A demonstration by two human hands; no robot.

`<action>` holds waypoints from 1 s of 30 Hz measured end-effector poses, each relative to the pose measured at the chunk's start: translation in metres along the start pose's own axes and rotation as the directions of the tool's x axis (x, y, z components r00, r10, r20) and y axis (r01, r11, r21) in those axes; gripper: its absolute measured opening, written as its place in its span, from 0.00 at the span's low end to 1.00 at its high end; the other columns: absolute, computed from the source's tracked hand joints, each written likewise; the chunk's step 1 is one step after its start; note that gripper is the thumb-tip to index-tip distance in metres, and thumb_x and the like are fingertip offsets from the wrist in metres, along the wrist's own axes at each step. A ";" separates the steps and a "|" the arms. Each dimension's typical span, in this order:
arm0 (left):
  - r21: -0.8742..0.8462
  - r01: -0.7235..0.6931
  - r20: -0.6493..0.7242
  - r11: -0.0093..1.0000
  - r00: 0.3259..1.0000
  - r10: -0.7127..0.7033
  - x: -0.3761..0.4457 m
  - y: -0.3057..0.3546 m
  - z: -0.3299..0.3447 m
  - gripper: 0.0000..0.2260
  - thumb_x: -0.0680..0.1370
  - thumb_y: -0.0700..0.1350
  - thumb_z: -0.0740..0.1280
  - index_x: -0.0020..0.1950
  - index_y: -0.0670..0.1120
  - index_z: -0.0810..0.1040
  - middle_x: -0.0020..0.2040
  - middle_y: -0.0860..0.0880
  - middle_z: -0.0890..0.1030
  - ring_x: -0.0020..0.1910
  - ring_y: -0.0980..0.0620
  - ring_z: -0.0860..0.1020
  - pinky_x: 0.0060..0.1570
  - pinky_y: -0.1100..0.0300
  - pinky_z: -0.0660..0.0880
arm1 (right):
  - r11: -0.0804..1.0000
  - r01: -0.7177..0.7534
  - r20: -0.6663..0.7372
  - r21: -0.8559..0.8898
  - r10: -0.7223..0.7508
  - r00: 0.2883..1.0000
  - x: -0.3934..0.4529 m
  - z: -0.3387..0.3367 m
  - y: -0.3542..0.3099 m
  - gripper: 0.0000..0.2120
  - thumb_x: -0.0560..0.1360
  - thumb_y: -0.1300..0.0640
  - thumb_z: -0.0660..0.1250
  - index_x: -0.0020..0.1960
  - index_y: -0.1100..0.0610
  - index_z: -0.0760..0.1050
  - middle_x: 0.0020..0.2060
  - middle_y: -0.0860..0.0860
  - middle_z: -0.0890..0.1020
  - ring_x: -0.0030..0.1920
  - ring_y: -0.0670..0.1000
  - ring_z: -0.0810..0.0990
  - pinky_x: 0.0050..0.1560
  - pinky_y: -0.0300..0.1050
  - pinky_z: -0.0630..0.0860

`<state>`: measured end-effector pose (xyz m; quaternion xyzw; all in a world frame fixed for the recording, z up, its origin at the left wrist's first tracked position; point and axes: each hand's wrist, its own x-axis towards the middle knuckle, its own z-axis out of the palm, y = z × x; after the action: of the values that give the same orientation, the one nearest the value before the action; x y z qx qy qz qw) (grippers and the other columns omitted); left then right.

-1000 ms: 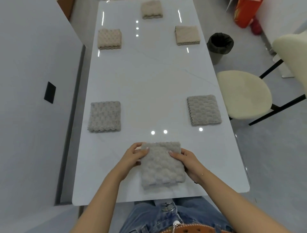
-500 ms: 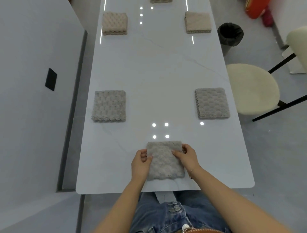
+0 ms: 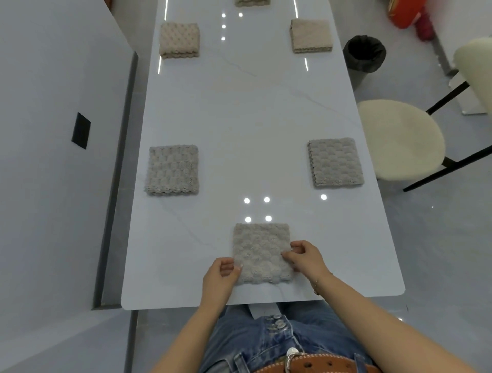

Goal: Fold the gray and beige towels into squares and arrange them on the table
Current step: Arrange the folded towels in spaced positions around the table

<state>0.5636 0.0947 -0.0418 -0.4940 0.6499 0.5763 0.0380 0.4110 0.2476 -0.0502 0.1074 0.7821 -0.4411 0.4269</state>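
At the near edge of the tabletop point(image 3: 261, 119), your two hands hold a folded gray towel point(image 3: 262, 253) that lies flat as a square, centered left to right. Your left hand point(image 3: 219, 279) sits at the towel's near-left corner; its fingers point(image 3: 226, 267) are curled, with the thumb tip against the towel's left edge, pinching that edge. Your right hand point(image 3: 306, 257) rests on the towel's right edge; its fingers point(image 3: 288, 257) are bent and pinch the fabric just inside that edge.

Farther along, two more folded gray towels lie flat, well apart from each other. The left gray towel point(image 3: 172, 169) sits near the left edge of the tabletop, and the right gray towel point(image 3: 335, 162) sits near the right edge. Both are apart from the towel in your hands.

At the far end, the left beige towel point(image 3: 179, 40) lies folded near the left edge, and the right beige towel point(image 3: 311, 36) lies folded near the right edge. A third beige towel point(image 3: 251, 2) lies between them and farther still, cut off by the top of the view.

To the right of the tabletop stands a cream-seated chair point(image 3: 399, 141) beside the right gray towel. Beyond it stands a black waste bin point(image 3: 364, 53).
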 end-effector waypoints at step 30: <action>-0.039 0.107 -0.144 0.994 0.983 -0.111 0.030 0.019 0.007 0.07 0.76 0.46 0.69 0.41 0.43 0.78 0.40 0.49 0.80 0.41 0.53 0.77 0.39 0.65 0.72 | 0.994 0.065 -0.055 -0.085 -0.070 0.996 -0.003 -0.001 0.005 0.08 0.72 0.60 0.70 0.35 0.59 0.77 0.36 0.52 0.80 0.40 0.49 0.76 0.39 0.39 0.72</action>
<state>0.5316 0.0793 -0.0497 -0.5702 0.6140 0.5456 0.0141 0.4146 0.2518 -0.0507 0.0759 0.8149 -0.4193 0.3929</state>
